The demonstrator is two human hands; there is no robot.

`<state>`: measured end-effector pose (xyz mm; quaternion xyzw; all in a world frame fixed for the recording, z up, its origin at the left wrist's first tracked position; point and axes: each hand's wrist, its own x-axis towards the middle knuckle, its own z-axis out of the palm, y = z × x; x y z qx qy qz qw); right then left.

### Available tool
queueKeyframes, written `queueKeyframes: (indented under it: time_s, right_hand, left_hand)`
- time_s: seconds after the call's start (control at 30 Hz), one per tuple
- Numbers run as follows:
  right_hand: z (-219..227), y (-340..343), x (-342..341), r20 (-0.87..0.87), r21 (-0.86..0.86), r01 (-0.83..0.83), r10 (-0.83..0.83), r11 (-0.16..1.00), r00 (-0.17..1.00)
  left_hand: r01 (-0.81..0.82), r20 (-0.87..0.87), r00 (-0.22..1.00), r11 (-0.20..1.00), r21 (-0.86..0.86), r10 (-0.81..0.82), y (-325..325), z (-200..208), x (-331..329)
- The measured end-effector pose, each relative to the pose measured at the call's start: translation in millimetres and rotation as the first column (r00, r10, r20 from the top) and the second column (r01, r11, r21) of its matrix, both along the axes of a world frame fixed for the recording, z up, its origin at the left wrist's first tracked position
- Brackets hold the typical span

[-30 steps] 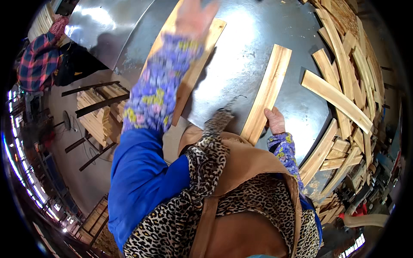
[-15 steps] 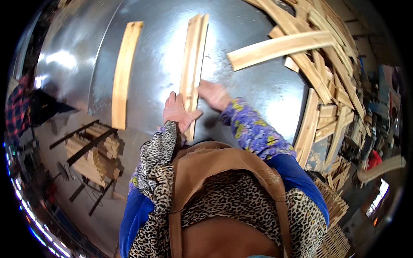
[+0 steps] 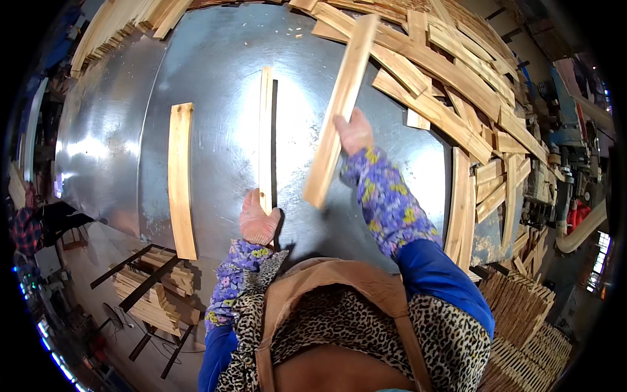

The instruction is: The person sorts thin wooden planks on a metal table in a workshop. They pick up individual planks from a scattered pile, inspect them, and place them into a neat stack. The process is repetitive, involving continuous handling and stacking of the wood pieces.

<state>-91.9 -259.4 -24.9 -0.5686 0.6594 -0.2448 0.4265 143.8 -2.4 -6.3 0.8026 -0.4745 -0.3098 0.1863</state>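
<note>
My left hand (image 3: 259,219) is closed around the near end of a narrow-looking pale wooden plank (image 3: 265,134), which appears to stand on its edge on the metal tabletop (image 3: 215,144). To the right, my right hand (image 3: 356,132) grips another wooden plank (image 3: 341,108) near its middle, thumb over the face. This plank slants away from me toward the far right and seems lifted off the surface; its far end is slightly blurred. A third plank (image 3: 181,179) lies flat by itself at the left, its near end at the table's front edge.
A jumbled pile of planks (image 3: 450,124) covers the right side of the table. More planks (image 3: 124,29) are stacked at the far left. A dark metal stand (image 3: 150,284) with wood pieces is at the lower left, and stacked slats (image 3: 516,307) are at the lower right.
The slanting plank lying at the right is gone from its place, and my right hand now holds up a plank. My left hand keeps to the near end of the middle wood. The view has shifted.
</note>
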Motion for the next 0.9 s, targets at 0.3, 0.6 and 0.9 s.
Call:
queueKeyframes:
  time_s: [0.3,0.6,0.9]
  right_hand:
    - [10,-89,-25,-0.625,-0.338,-0.376,0.093,0.862,0.775]
    - [47,-226,-100,-0.904,0.086,-0.326,0.211,0.942,0.372]
    - [39,-103,-91,0.108,0.157,-0.202,0.187,0.967,0.976]
  left_hand:
    - [-0.178,0.001,0.984,0.978,0.106,0.179,6,-15,4]
    - [-0.341,-0.331,0.879,0.938,0.07,0.344,6,6,30]
    - [-0.401,-0.567,0.771,0.912,-0.082,0.289,-24,-3,13]
